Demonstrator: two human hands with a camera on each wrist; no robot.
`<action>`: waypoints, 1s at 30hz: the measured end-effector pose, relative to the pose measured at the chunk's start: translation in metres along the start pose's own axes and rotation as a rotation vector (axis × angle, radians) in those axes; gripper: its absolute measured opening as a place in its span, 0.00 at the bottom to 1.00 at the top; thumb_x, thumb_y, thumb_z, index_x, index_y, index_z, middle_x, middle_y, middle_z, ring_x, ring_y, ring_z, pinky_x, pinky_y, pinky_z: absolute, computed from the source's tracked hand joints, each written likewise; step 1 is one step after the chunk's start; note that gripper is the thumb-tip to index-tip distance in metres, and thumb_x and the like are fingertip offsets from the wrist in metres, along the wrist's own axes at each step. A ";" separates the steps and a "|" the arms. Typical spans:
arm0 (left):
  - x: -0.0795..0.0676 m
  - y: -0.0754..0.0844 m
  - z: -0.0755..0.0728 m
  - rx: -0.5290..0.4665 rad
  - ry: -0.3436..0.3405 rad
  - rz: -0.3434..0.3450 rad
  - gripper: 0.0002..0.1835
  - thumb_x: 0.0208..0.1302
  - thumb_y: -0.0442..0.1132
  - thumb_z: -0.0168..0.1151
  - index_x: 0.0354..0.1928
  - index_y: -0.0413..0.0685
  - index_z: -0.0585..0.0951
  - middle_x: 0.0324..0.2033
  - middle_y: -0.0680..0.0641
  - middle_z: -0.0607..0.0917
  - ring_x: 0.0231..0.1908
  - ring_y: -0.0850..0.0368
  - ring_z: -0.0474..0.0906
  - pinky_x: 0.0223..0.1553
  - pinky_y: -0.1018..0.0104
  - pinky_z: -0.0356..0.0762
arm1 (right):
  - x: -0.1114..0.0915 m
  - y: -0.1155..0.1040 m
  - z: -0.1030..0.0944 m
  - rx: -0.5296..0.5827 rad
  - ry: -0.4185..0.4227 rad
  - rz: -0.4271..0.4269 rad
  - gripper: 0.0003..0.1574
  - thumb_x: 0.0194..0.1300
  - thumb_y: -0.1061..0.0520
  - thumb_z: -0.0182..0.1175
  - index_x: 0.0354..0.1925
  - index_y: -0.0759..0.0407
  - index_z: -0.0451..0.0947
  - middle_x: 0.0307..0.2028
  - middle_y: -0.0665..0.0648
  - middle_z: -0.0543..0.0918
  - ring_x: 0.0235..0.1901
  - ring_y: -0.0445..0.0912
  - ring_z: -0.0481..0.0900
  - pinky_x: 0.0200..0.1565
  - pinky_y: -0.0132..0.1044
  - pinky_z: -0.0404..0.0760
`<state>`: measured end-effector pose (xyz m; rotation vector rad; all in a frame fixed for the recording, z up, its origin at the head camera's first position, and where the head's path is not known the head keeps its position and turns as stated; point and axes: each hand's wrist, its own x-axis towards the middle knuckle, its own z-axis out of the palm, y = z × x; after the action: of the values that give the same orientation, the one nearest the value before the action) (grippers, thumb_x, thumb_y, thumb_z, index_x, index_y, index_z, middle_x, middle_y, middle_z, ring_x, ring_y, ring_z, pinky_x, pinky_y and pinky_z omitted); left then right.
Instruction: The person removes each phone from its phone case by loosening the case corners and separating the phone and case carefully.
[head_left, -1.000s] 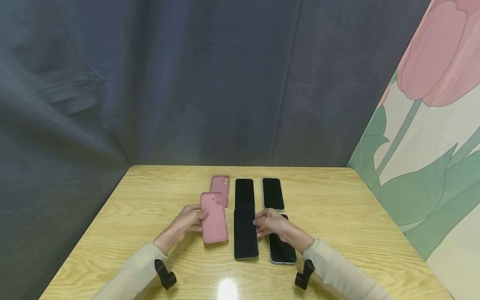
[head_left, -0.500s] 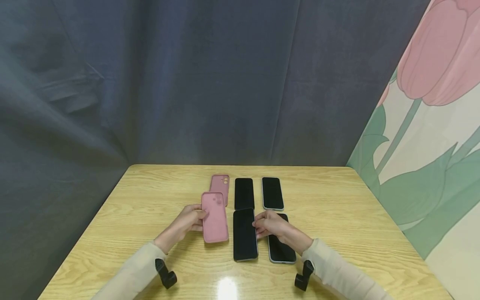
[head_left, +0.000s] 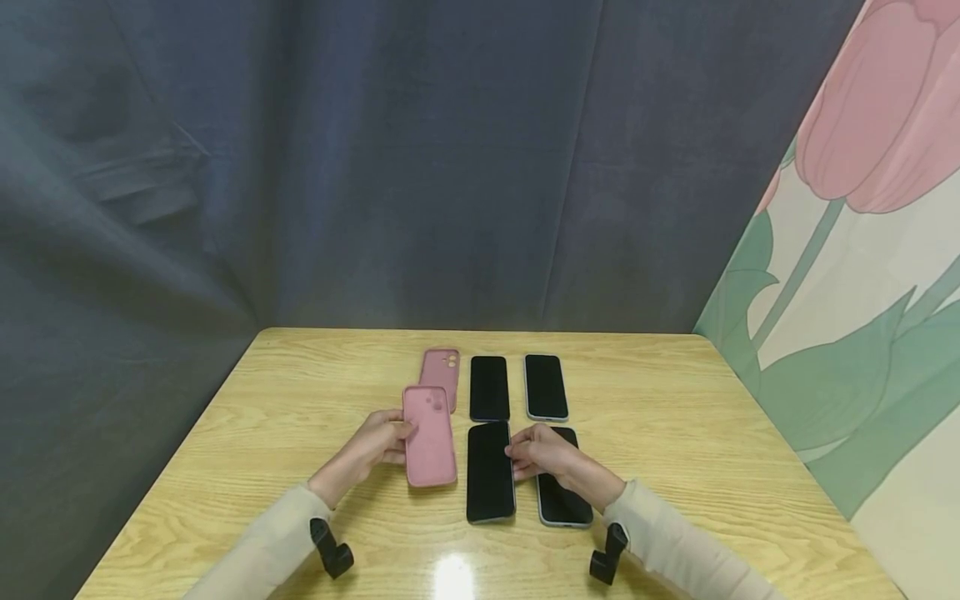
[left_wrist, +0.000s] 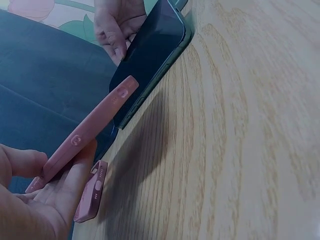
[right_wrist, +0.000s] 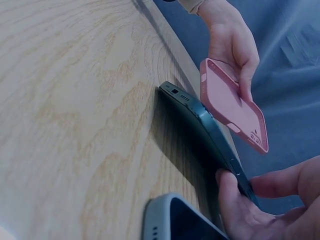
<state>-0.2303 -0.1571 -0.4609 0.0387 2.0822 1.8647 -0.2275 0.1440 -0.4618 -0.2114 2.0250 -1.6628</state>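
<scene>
Sleeves [head_left: 258, 546] come in nearest over the tabletop [head_left: 375, 554]. A pale phone [head_left: 562, 506] lies face up there, partly hidden by the right hand [head_left: 546, 452], whose fingers are pinched on the right long edge of the phone [head_left: 491, 475], holding it tilted. The case [head_left: 430, 442] is just left of that phone, hollow side up, its left long edge gripped by the left hand [head_left: 373, 437]. Phone and case sit side by side between the 2 hands, a narrow gap apart, long axes nearly parallel and running away from the person. Beyond are a 2nd case [head_left: 440, 368], 2 far phones [head_left: 489, 388] and a curtain [head_left: 420, 167]. Unlike the head view, the left wrist view shows the case edge-on, clear of the tabletop. The right wrist view alone shows the phone's port; whether the phone touches the tabletop I cannot tell.
</scene>
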 end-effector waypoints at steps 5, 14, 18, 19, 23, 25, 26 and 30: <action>0.000 -0.001 0.001 -0.002 0.001 -0.002 0.19 0.73 0.34 0.48 0.58 0.24 0.72 0.37 0.39 0.83 0.36 0.51 0.82 0.42 0.56 0.84 | 0.000 0.000 0.001 0.010 -0.003 0.017 0.17 0.69 0.69 0.51 0.51 0.84 0.69 0.36 0.64 0.81 0.28 0.43 0.81 0.36 0.35 0.85; -0.001 0.003 0.003 -0.006 -0.001 -0.003 0.20 0.73 0.34 0.49 0.59 0.24 0.71 0.37 0.40 0.83 0.35 0.53 0.82 0.41 0.57 0.84 | -0.004 -0.001 -0.001 -0.004 -0.011 0.028 0.22 0.66 0.70 0.51 0.55 0.86 0.65 0.39 0.68 0.80 0.32 0.47 0.83 0.39 0.39 0.86; -0.002 0.003 0.002 -0.005 -0.010 0.005 0.20 0.74 0.35 0.49 0.59 0.23 0.71 0.37 0.40 0.83 0.35 0.53 0.82 0.41 0.57 0.84 | -0.007 -0.004 -0.002 -0.009 -0.033 0.018 0.23 0.67 0.69 0.50 0.56 0.86 0.64 0.41 0.70 0.80 0.35 0.50 0.84 0.41 0.41 0.86; -0.002 0.003 0.002 -0.006 -0.012 0.005 0.20 0.74 0.35 0.49 0.59 0.23 0.71 0.37 0.40 0.83 0.35 0.53 0.82 0.41 0.57 0.84 | -0.007 -0.005 -0.002 -0.014 -0.039 0.015 0.24 0.68 0.69 0.49 0.56 0.86 0.63 0.41 0.71 0.80 0.35 0.50 0.84 0.41 0.41 0.85; -0.001 0.002 0.001 -0.004 -0.015 0.002 0.20 0.74 0.35 0.49 0.59 0.24 0.71 0.36 0.40 0.83 0.35 0.53 0.82 0.41 0.57 0.84 | -0.011 -0.009 -0.002 -0.038 -0.059 0.001 0.24 0.69 0.67 0.49 0.57 0.86 0.63 0.41 0.71 0.80 0.37 0.53 0.85 0.42 0.43 0.85; -0.001 0.001 0.001 -0.004 -0.012 0.001 0.20 0.74 0.35 0.49 0.59 0.24 0.72 0.36 0.40 0.83 0.35 0.53 0.82 0.41 0.57 0.84 | -0.013 -0.010 -0.003 -0.055 -0.068 -0.007 0.24 0.70 0.67 0.48 0.57 0.86 0.63 0.42 0.71 0.80 0.38 0.55 0.85 0.43 0.44 0.85; -0.001 0.000 0.001 -0.002 -0.011 0.001 0.20 0.74 0.35 0.49 0.58 0.24 0.72 0.36 0.40 0.83 0.35 0.53 0.82 0.42 0.57 0.84 | -0.014 -0.011 -0.003 -0.061 -0.071 -0.011 0.24 0.70 0.67 0.47 0.57 0.86 0.63 0.42 0.71 0.80 0.39 0.56 0.85 0.44 0.44 0.85; 0.000 -0.001 0.001 -0.001 -0.004 0.001 0.19 0.73 0.34 0.49 0.58 0.25 0.72 0.36 0.40 0.83 0.35 0.52 0.82 0.41 0.57 0.84 | -0.018 -0.014 -0.002 -0.071 -0.075 -0.018 0.26 0.70 0.67 0.46 0.59 0.88 0.60 0.44 0.72 0.78 0.42 0.60 0.84 0.46 0.47 0.84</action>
<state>-0.2296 -0.1559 -0.4616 0.0438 2.0791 1.8645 -0.2163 0.1502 -0.4436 -0.3130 2.0336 -1.5713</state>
